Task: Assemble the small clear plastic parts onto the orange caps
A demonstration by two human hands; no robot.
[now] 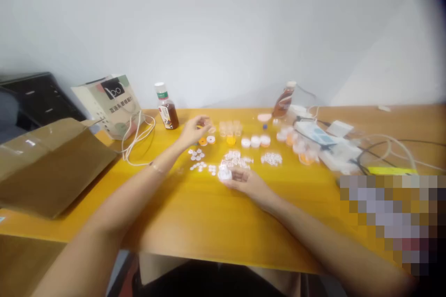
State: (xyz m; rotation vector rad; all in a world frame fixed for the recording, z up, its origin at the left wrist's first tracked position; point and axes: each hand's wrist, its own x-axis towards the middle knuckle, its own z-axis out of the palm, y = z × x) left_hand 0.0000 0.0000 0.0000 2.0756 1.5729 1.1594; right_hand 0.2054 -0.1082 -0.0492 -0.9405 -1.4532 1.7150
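Note:
My left hand (193, 132) reaches to the back of the table, its fingers curled at a small clear cup (211, 128). Blur hides the exact contact. Just below it lie an orange ring-shaped piece (202, 141) and a white ring-shaped piece (211, 139). Nearer the front, my right hand (250, 184) grips a white round plastic part (225, 174) between thumb and fingers. White small parts (232, 158) are heaped behind that part, with small white discs (198, 166) to their left. More clear cups (230, 128) stand in a row right of my left hand.
White lidded tubs (256, 141), a yellow piece (231, 140) and another white heap (272, 159) lie mid-table. Brown-liquid bottles (169, 113) stand at the back. Cardboard (52, 167), a paper bag (116, 106) and a white cable (134, 141) occupy the left; adapters and cables (343, 148) crowd the right.

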